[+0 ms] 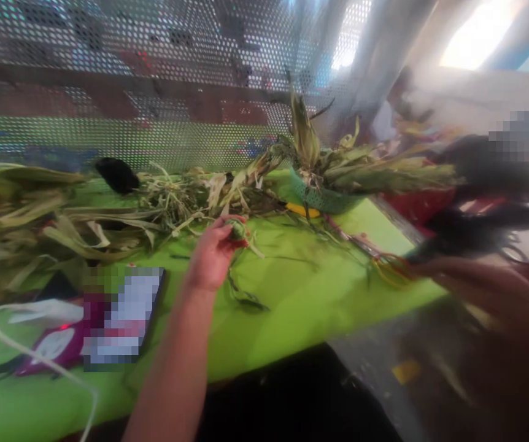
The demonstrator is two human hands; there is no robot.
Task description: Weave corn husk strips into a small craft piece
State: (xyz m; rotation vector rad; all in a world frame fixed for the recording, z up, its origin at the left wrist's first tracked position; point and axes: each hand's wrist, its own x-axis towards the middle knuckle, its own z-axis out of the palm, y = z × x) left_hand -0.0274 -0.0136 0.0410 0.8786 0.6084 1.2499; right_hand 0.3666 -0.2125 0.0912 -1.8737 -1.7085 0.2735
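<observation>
Head view: the left hand [215, 253] holds a small green bundle [237, 230].

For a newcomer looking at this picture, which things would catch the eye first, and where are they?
First, the bright yellow-green tabletop, stretching across the middle. On its far side, right of centre, long dry greenish leaves stick out of a green perforated plastic basket. Nearer, left of centre, the left hand holds a small rounded green piece over the tabletop.
</observation>
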